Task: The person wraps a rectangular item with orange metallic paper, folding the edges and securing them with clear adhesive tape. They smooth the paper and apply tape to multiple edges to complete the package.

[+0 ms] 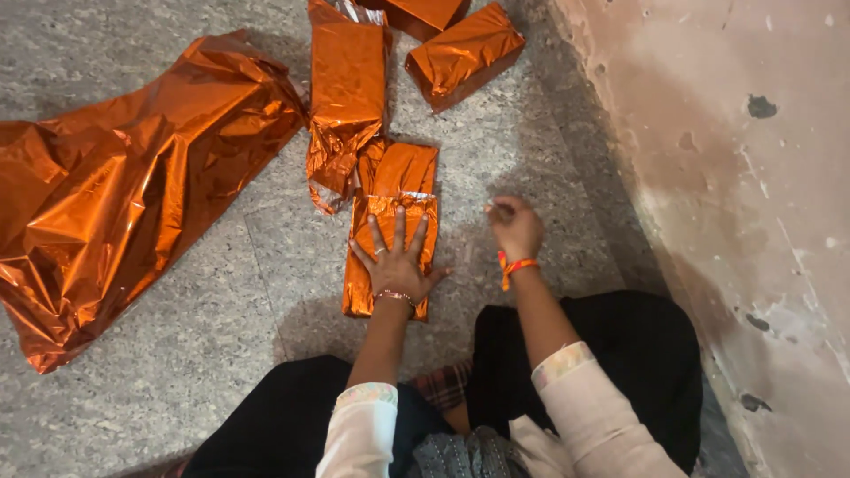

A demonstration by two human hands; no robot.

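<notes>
A flat parcel half wrapped in shiny orange foil [390, 221] lies on the grey stone floor in front of me. My left hand [397, 262] presses flat on its near part, fingers spread. My right hand [514, 227] hovers just right of the parcel near the floor, fingers curled together; whether it pinches something small I cannot tell. A ring shows on my left hand, and both wrists wear bands.
A large crumpled sheet of orange foil [124, 181] covers the floor at left. A loose foil strip [345, 97] and two wrapped boxes [464, 55] lie beyond the parcel. A stained pink wall [735, 177] runs along the right. My knees [620, 354] are below.
</notes>
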